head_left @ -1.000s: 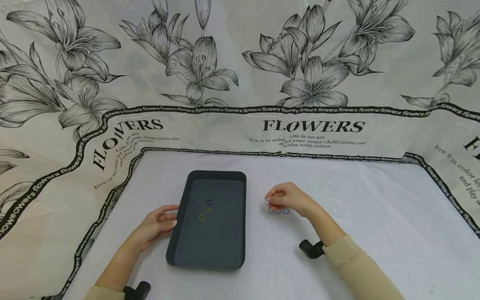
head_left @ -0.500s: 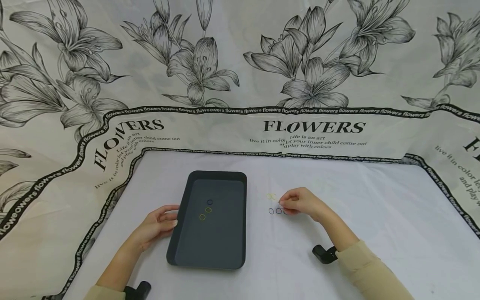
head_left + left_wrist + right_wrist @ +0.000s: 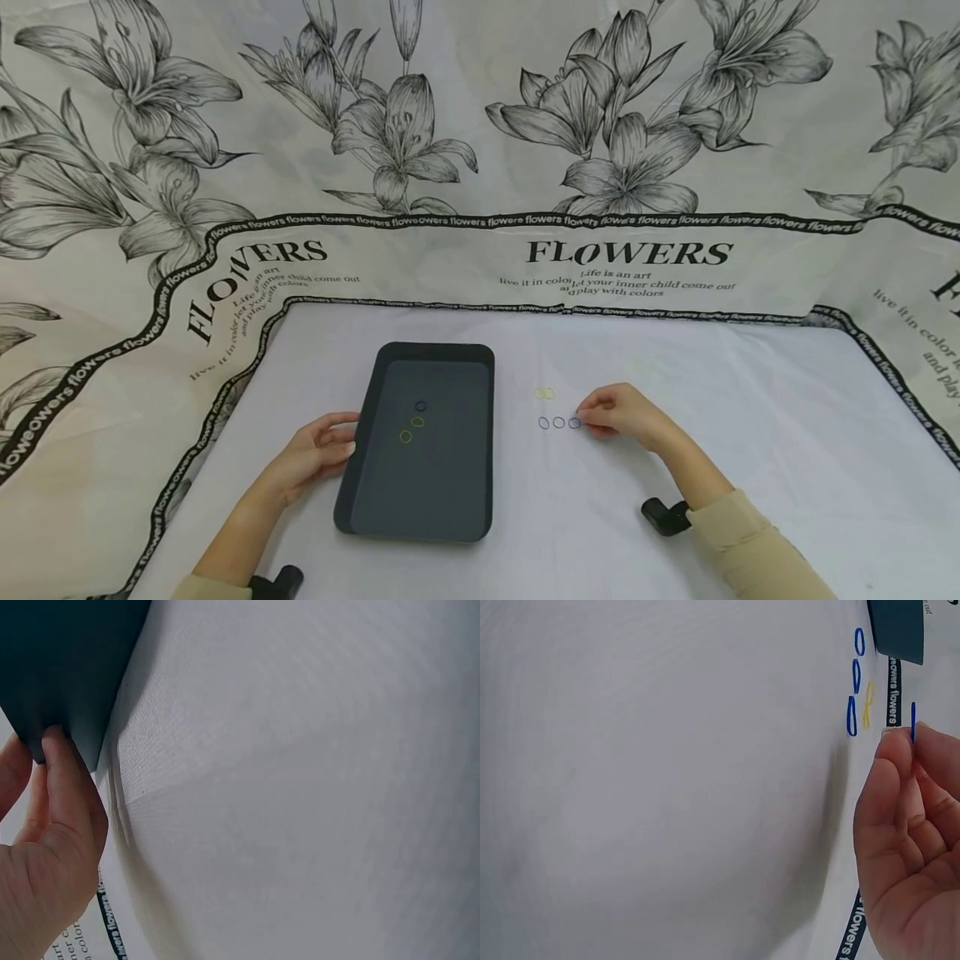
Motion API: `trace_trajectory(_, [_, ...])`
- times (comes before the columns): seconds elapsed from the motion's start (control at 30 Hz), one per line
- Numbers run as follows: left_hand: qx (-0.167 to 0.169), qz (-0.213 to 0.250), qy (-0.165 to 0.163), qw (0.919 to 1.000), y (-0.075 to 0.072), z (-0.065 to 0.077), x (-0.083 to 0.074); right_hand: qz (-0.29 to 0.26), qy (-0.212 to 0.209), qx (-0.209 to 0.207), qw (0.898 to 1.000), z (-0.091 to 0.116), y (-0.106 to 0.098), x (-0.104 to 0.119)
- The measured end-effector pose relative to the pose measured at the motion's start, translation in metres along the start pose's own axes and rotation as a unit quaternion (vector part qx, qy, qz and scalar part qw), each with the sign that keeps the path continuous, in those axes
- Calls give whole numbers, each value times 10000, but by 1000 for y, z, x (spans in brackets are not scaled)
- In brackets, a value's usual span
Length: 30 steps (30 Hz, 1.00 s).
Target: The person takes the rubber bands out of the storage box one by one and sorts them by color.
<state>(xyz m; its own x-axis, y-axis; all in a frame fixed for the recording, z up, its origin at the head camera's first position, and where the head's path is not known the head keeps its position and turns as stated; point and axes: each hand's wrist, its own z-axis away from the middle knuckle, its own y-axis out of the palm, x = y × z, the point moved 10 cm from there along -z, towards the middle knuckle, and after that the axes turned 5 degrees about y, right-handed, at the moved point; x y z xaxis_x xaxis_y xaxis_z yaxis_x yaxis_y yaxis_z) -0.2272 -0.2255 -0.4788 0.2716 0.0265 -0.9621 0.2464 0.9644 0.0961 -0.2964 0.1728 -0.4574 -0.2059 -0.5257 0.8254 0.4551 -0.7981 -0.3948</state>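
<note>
My left hand (image 3: 315,454) holds the left rim of a dark grey tray (image 3: 489,467), thumb on the near side and fingers behind, as the left wrist view shows. Inside the tray lie one blue rubber band (image 3: 416,408) and two yellow rubber bands (image 3: 412,423). To the tray's right my right hand (image 3: 626,417) pinches a thin blue rubber band (image 3: 913,716) between thumb and forefinger, seen edge-on in the right wrist view. Its fingertips are at the right end of a row of three blue bands (image 3: 553,423) on the cloth. Two yellow bands (image 3: 544,393) lie just behind that row.
A white cloth (image 3: 712,400) covers the table. Behind and at the sides stands a flower-printed sheet (image 3: 450,258) with black lettered borders. Black wrist devices (image 3: 663,517) sit below both hands.
My right hand has moved right and slightly nearer, from over the yellow bands to the right end of the blue row, uncovering the yellow bands. The left hand stays on the tray.
</note>
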Motion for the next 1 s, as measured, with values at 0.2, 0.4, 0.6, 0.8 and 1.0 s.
trace_trajectory(0.2, [-12,20,40,10000,0,0,-1,84,123,-149,9998,-1,-4,-8])
trace_trajectory(0.4, [4,16,25,10000,0,0,1,393,279,-383,9981,-2,-7,-16])
trace_trajectory(0.6, [-13,-9,20,10000,-1,-1,2,521,369,-562,9964,-3,-9,-18])
trace_trajectory(0.8, [2,-45,30,10000,-1,-1,2,657,371,-636,9951,-3,-11,-17])
trace_trajectory(1.0, [18,-23,38,10000,0,-1,1,570,327,-564,9962,-5,-11,-13])
